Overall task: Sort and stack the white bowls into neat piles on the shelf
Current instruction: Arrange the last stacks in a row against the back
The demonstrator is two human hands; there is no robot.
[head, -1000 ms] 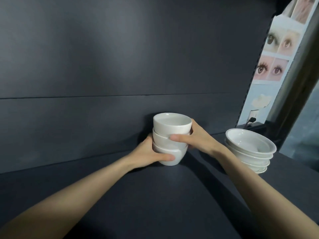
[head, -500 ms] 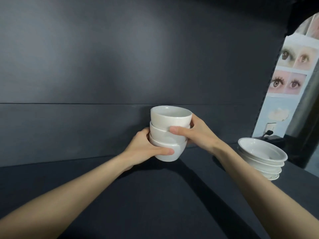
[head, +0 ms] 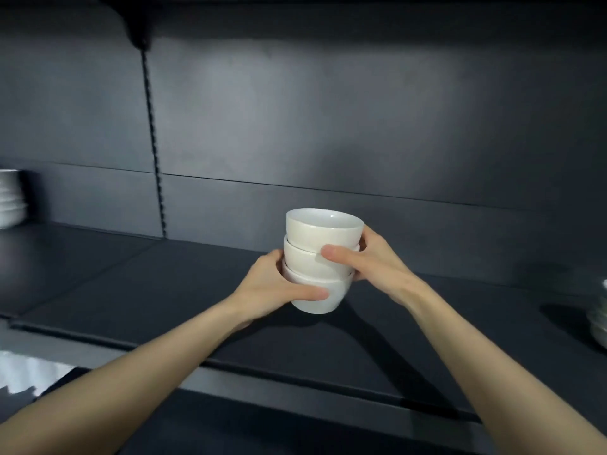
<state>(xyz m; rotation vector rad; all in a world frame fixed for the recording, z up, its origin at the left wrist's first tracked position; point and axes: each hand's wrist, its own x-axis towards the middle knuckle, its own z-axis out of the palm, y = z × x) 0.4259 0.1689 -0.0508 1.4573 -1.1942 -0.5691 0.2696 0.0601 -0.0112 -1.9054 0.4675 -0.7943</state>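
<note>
A stack of three small white bowls (head: 320, 257) hangs in the air above the dark shelf (head: 164, 290), a little in front of the back panel. My left hand (head: 276, 287) grips the bottom bowl from the left, thumb across its front. My right hand (head: 368, 261) holds the middle bowl from the right, thumb on its front. The stack leans slightly to the left at the top.
A pile of white bowls (head: 10, 198) stands at the far left of the shelf. The edge of a pile of wider white bowls (head: 599, 320) shows at the right border. A slotted upright rail (head: 152, 126) runs down the back panel. The shelf's front edge (head: 262, 372) crosses below my forearms.
The stack has been lifted off the shelf and carried left with both hands. The view swung left: the wide bowls slid to the right border and a left pile came into view.
</note>
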